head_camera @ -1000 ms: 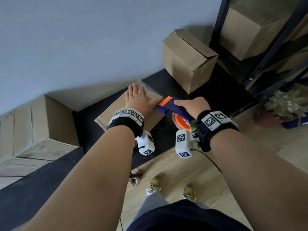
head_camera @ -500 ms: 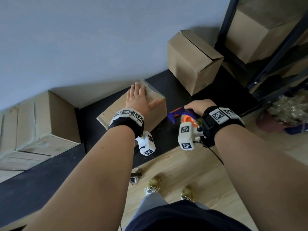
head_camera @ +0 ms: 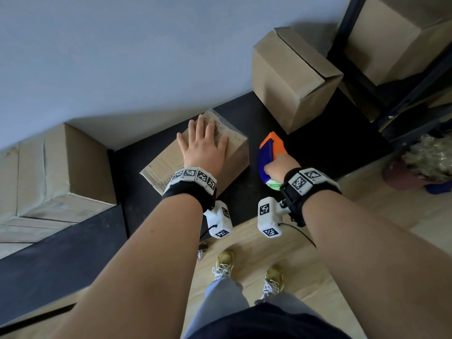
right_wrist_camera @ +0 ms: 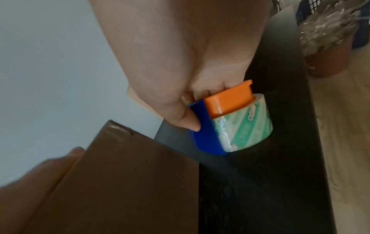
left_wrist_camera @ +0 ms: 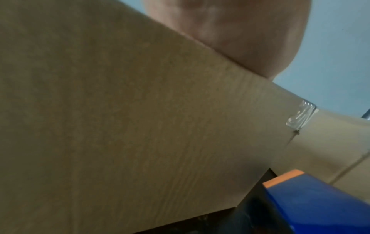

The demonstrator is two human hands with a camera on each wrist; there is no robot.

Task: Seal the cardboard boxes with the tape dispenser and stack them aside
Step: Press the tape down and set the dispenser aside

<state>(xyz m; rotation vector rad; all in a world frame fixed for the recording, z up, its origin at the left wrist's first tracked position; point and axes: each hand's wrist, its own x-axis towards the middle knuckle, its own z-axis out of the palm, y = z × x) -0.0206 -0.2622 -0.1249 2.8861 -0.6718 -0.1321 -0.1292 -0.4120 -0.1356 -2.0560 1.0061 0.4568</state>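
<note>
Head view — left hand: the left hand [head_camera: 203, 148] lies flat, fingers straight and spread, on top of a small brown cardboard box with clear tape across its lid [head_camera: 168, 165].
Head view — small box: it sits on a black tabletop [head_camera: 318, 148], near the front edge, close to a grey wall [head_camera: 122, 57].
Head view — right hand: the right hand [head_camera: 281, 165] is curled round a blue and orange plastic tape dispenser [head_camera: 269, 152], just to the right of the small box, low over the black surface.
Head view — other boxes: a taller brown cardboard box with closed flaps [head_camera: 291, 77] stands further back on the right; a large brown cardboard box [head_camera: 56, 172] stands at the left, against the wall.
Head view — surroundings: a black metal rack [head_camera: 401, 94] holds more cartons at the far right; light wooden floor [head_camera: 391, 211] lies below, with the person's pale shoes [head_camera: 223, 263] on it.

Left wrist view — box: the small box's brown side [left_wrist_camera: 140, 126] fills the frame, the heel of the left hand [left_wrist_camera: 240, 31] pressed on its top edge.
Left wrist view — tape: a strip of clear tape [left_wrist_camera: 300, 115] folds over the edge of the taller box [left_wrist_camera: 330, 139] behind.
Left wrist view — dispenser: its blue body and orange tip [left_wrist_camera: 320, 197] show at lower right.

Right wrist view — grip: the thumb [right_wrist_camera: 180, 117] and curled fingers pinch the dispenser [right_wrist_camera: 210, 126] — a roll of clear tape with green print [right_wrist_camera: 246, 126] sits in it, resting on or just above the tabletop [right_wrist_camera: 260, 190]; I cannot tell which.
Right wrist view — box: the small box's corner [right_wrist_camera: 130, 174] is at lower left, with the left hand's fingers [right_wrist_camera: 40, 174] on it.
</note>
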